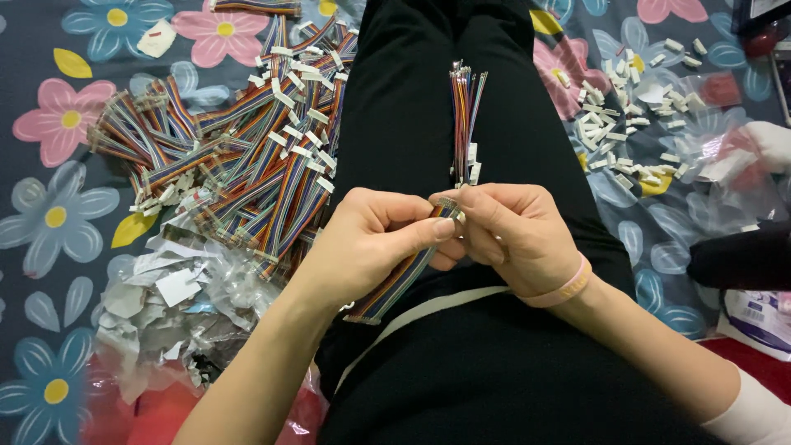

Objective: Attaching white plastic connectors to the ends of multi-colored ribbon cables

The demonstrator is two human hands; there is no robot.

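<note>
**Two hands pinched on one rainbow ribbon cable**

Two hands meet at the centre of the frame, over a lap in black trousers. The left hand and the right hand are close together, thumbs and forefingers clamped on the end of a rainbow ribbon cable, where a small white connector sits between the fingertips. The cable's free length trails down and left across the lap.

A second bundle of coloured wires lies on the thigh just above the hands; it could well slide off if the legs shift. The connector is tiny, so a loose pinch might drop it into the lap.

At the upper left lies a large heap of finished cables on a flowered cloth. Below it, lower left, are crumpled clear plastic bags with white paper slips. Loose white connectors scatter at the upper right beside another clear bag with red patches.
</note>
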